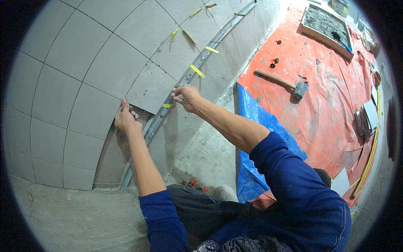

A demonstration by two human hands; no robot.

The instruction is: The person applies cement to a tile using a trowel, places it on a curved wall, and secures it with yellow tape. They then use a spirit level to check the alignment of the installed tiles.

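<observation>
In my head view, the tile [153,86] sits just above centre-left of the frame, its lower edge over a bare patch [110,157]. I see the left hand [127,118] at its lower left corner, thumb up along the joint, the other fingers curled below; whether they grip anything I can't tell. The right hand [187,97] is just beside the rail [226,31], near the tile's right side, its fingers bent in loosely; I can't make out anything pinched there. With no tile beneath that lower edge, I judge it could slip if its backing is soft. An uneven left-hand push might skew the joint, and a right-hand knock could shift the rail.
</observation>
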